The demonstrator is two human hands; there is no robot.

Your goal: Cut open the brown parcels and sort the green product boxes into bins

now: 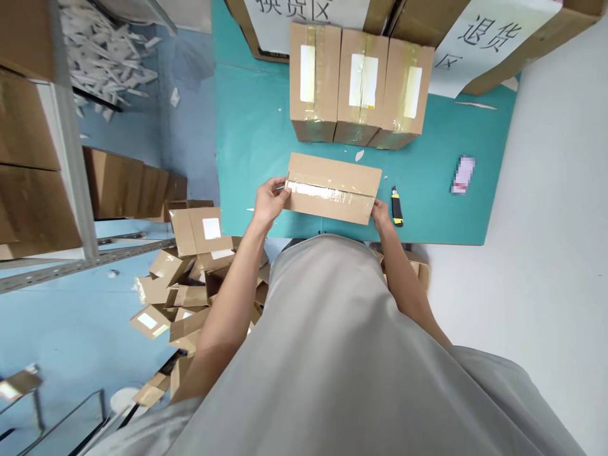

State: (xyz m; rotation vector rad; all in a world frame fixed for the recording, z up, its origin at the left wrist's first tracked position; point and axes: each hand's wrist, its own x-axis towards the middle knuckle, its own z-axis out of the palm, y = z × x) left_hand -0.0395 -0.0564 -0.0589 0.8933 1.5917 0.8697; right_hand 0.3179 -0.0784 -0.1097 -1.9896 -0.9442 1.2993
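A brown cardboard box [332, 206] lies in front of me over the green tabletop, with shiny clear tape along the seam of its upper face. At its left end, my left hand [270, 201] grips the edge with thumb and fingers. My right hand [380, 214] holds the lower right corner; some of its fingers are hidden by the box. Just right of that hand lies a black and yellow utility knife [397, 208], apart from it. Whether the box touches the table all along its underside cannot be seen.
Three taped boxes [361, 88] with white labels stand in a row beyond. Large cartons with paper signs [494, 38] are behind them. A blurred pink object [462, 175] sits at right on the table [256, 126]. Discarded boxes [190, 294] pile on the floor at left, near a metal shelf [71, 145].
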